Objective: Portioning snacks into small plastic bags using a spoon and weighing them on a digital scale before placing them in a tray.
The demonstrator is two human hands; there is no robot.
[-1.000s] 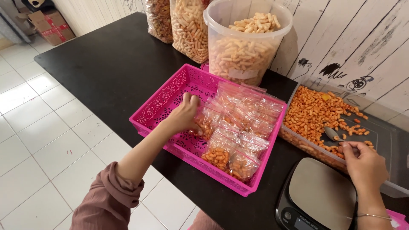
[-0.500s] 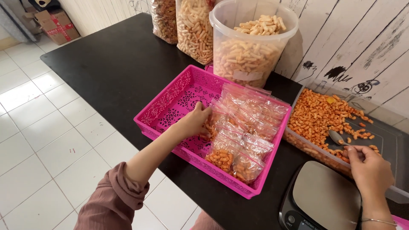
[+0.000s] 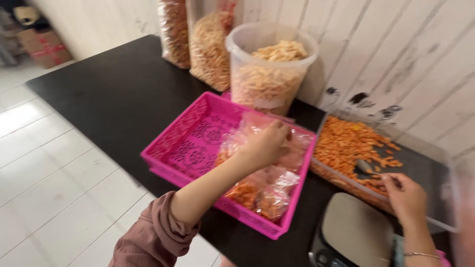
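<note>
Reaching, L hand: left hand (image 3: 267, 143) stretched over the pink basket (image 3: 173, 136), fingers curled down onto the small clear snack bags (image 3: 269, 190) at the basket's far-right part; touching the top bags, but blur hides whether it has hold of one, can't tell.
R hand: right hand (image 3: 404, 197) at the near edge of the clear tray (image 3: 430, 173), fingers pinched shut around the handle of a metal spoon (image 3: 365, 167); spoon bowl lies among the orange snacks (image 3: 346, 143).
Bags: many small zip bags w/ orange snacks, piled in the right half of the basket; left half bare, patterned floor showing.
Basket: sits on the black counter (image 3: 114, 94), near its front edge, just beside the tray.
Tray: orange snacks heaped at its left part, right part mostly bare.
Scale: grey kitchen scale (image 3: 354, 232) in front of the tray, close below the R hand, plate bare.
Behind: clear round tub (image 3: 267, 74) of pale stick snacks just behind the basket; two tall clear bags (image 3: 198, 39) of snacks further left along the white plank wall (image 3: 396, 54).
Sleeve: mauve sleeve (image 3: 153, 237) pushed up on the L arm.
Floor: white tiles (image 3: 49, 163) left of counter.
Img: motion-blurred overall.
</note>
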